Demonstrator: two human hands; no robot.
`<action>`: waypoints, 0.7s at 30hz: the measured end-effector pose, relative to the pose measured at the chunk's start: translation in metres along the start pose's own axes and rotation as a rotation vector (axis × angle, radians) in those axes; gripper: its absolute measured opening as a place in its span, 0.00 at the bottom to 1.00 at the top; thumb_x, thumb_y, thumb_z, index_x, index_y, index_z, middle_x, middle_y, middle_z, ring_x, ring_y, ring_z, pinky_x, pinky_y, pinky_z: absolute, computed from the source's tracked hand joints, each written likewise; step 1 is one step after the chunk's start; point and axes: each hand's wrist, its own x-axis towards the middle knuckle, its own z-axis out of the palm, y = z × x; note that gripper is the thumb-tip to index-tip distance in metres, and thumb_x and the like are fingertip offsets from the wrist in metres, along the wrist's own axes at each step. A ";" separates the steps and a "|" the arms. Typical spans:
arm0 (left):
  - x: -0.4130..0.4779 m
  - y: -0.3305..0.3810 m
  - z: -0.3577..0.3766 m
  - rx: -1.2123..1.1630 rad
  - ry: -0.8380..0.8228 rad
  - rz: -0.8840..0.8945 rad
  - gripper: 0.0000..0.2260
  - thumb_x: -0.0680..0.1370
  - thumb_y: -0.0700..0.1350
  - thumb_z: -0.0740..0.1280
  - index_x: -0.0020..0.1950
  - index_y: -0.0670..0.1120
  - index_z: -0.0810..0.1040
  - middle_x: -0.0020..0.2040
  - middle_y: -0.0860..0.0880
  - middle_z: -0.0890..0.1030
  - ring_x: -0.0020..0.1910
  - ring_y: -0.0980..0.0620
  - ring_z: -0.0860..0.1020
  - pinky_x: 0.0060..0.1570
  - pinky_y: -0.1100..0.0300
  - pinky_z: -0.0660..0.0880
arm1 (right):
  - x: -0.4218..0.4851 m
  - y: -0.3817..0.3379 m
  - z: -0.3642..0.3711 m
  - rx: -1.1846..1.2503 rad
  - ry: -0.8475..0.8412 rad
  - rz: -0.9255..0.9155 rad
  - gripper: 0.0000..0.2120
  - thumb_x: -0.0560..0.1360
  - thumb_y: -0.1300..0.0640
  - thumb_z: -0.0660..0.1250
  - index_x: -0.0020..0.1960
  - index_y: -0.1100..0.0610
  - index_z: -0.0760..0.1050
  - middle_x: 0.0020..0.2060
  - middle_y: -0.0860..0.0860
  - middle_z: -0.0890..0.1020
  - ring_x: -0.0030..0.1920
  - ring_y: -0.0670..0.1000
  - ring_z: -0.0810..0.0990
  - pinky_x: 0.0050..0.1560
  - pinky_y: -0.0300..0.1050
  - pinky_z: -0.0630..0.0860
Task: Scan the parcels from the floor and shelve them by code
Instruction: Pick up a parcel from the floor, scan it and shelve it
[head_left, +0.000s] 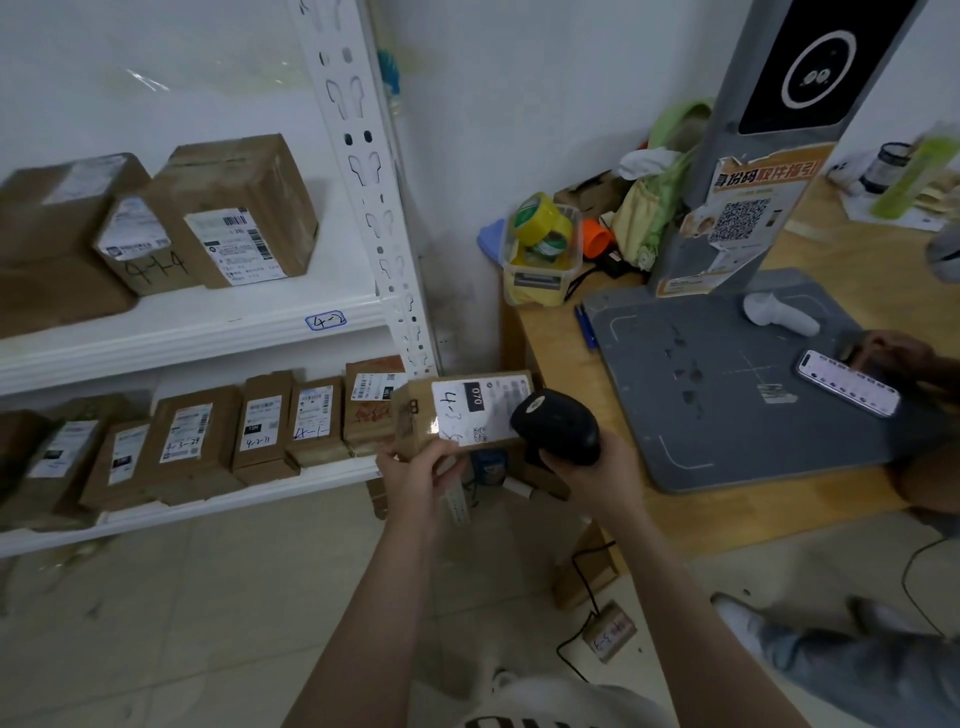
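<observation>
My left hand (415, 480) grips a small brown parcel (415, 415) from below, its white label facing me with "4-3" handwritten on it. My right hand (597, 480) holds a black handheld scanner (558, 426) whose head lies over the label's right end. One more small parcel (609, 631) lies on the floor below the table. The white shelf unit (208, 332) on the left carries brown parcels on two levels, the upper one tagged "4-2".
A wooden table (727, 514) at right bears a grey scanning stand (727, 395), a tub of tape rolls (543, 249) and a white scanner (779, 314). Another person's hand (893, 358) holds a phone (849, 382) there; their legs (857, 670) are at lower right. A black cable (584, 597) trails on the floor.
</observation>
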 end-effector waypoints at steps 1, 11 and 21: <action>0.000 0.000 0.000 -0.051 -0.030 -0.018 0.33 0.67 0.31 0.74 0.71 0.37 0.67 0.63 0.37 0.80 0.60 0.40 0.81 0.54 0.47 0.82 | -0.001 0.000 -0.002 0.008 0.031 0.008 0.10 0.70 0.48 0.77 0.40 0.48 0.76 0.35 0.46 0.82 0.37 0.44 0.81 0.40 0.50 0.82; -0.001 -0.015 -0.004 -0.279 -0.105 -0.092 0.28 0.65 0.25 0.62 0.65 0.36 0.74 0.54 0.40 0.82 0.60 0.40 0.79 0.53 0.56 0.81 | -0.002 -0.010 0.000 -0.050 0.067 -0.059 0.15 0.72 0.55 0.76 0.37 0.45 0.70 0.31 0.42 0.77 0.34 0.41 0.77 0.33 0.38 0.70; 0.003 -0.023 -0.003 -0.210 -0.015 -0.088 0.35 0.69 0.19 0.56 0.74 0.38 0.66 0.65 0.35 0.76 0.65 0.36 0.75 0.48 0.56 0.83 | -0.002 -0.011 0.028 0.090 0.016 0.037 0.08 0.73 0.50 0.75 0.41 0.51 0.78 0.33 0.46 0.81 0.37 0.45 0.82 0.37 0.43 0.77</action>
